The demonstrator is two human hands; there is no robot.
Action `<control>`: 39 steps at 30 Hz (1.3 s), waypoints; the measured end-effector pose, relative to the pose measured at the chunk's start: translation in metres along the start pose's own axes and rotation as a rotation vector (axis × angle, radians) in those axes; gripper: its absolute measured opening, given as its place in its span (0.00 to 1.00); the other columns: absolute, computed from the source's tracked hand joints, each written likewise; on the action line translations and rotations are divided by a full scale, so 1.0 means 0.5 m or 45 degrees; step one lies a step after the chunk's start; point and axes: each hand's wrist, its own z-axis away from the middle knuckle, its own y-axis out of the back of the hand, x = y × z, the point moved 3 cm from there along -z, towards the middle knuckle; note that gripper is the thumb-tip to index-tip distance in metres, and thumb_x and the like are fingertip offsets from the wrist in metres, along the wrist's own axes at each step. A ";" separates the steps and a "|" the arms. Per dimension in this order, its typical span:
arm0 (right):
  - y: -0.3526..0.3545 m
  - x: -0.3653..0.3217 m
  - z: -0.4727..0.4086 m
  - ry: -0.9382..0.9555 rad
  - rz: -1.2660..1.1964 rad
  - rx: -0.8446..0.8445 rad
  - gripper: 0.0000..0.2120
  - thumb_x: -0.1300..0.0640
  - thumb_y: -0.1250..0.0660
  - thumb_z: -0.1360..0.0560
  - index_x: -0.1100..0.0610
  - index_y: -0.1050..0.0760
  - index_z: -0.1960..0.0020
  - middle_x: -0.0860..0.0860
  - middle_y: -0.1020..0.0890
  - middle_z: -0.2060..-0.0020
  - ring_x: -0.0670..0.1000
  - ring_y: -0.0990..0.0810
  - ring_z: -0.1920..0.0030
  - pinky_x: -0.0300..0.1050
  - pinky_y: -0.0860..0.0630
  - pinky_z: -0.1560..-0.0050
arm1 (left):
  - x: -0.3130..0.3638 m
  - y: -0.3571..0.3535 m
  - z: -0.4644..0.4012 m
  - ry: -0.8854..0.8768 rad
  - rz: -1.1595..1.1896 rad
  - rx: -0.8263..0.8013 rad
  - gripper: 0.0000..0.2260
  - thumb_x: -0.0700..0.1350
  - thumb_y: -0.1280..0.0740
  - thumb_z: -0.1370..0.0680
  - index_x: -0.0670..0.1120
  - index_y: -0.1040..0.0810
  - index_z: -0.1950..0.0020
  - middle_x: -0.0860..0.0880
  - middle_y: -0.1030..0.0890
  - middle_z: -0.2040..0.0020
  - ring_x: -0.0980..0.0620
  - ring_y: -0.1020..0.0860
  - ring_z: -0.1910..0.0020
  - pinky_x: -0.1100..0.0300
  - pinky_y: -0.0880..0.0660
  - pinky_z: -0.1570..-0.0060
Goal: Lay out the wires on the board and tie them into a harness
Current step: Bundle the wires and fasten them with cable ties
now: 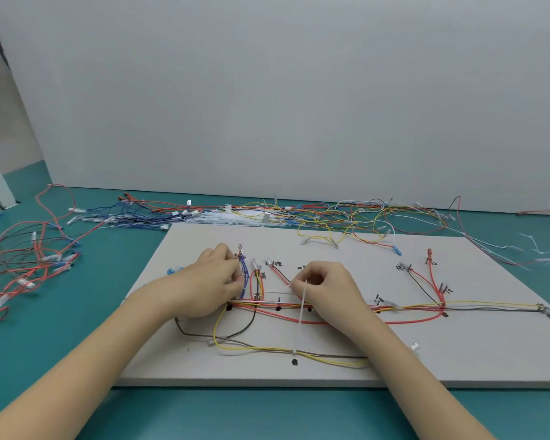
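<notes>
A white board (458,360) lies on the teal table, marked with black dots and handwritten labels. Red, yellow, black and brown wires (410,308) run along it as a bundle, with branches rising toward the labels. A blue wire (244,274) with a metal terminal stands at the left branch. My left hand (210,277) has its fingers curled against this blue wire and the bundle. My right hand (327,285) pinches a white cable tie (303,304) that crosses the bundle upright. A second white tie (294,351) binds the lower yellow and brown wires.
Loose wires in several colours and white cable ties (229,217) lie heaped along the table's back edge. More red and black wires (23,268) sprawl at the left. A few cut tie ends (540,249) lie at the right. A grey wall stands behind.
</notes>
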 end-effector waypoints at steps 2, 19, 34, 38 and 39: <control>-0.004 -0.001 0.001 0.024 0.014 -0.020 0.06 0.57 0.29 0.29 0.53 0.21 0.64 0.43 0.25 0.76 0.40 0.29 0.74 0.36 0.33 0.69 | 0.002 0.001 -0.001 -0.018 -0.001 0.019 0.07 0.48 0.44 0.18 0.53 0.30 0.55 0.56 0.36 0.47 0.54 0.38 0.44 0.59 0.36 0.44; -0.041 -0.047 -0.031 0.115 -0.111 -0.171 0.08 0.63 0.28 0.31 0.55 0.21 0.68 0.53 0.21 0.72 0.49 0.24 0.72 0.39 0.27 0.68 | 0.035 -0.019 -0.010 -0.066 0.702 0.157 0.06 0.42 0.41 0.18 0.47 0.27 0.54 0.52 0.15 0.58 0.53 0.29 0.68 0.57 0.30 0.63; -0.052 -0.025 -0.021 0.156 -0.238 -0.103 0.05 0.61 0.29 0.25 0.62 0.16 0.54 0.48 0.18 0.69 0.43 0.23 0.70 0.34 0.25 0.64 | 0.010 -0.021 -0.019 -0.083 0.973 0.278 0.07 0.37 0.30 0.24 0.48 0.16 0.58 0.44 0.16 0.65 0.51 0.20 0.66 0.52 0.24 0.61; -0.046 -0.032 -0.013 0.242 -0.119 -0.107 0.06 0.62 0.30 0.25 0.62 0.16 0.52 0.49 0.19 0.65 0.39 0.25 0.68 0.30 0.28 0.62 | 0.002 -0.022 -0.023 -0.017 1.123 0.244 0.07 0.34 0.32 0.23 0.44 0.17 0.56 0.44 0.16 0.65 0.52 0.18 0.66 0.58 0.21 0.62; -0.045 -0.035 -0.011 0.266 -0.093 -0.089 0.05 0.62 0.30 0.25 0.63 0.16 0.52 0.51 0.18 0.65 0.40 0.25 0.67 0.30 0.29 0.61 | 0.000 -0.022 -0.023 0.000 1.188 0.226 0.06 0.33 0.32 0.23 0.42 0.17 0.55 0.44 0.16 0.65 0.52 0.18 0.66 0.61 0.22 0.65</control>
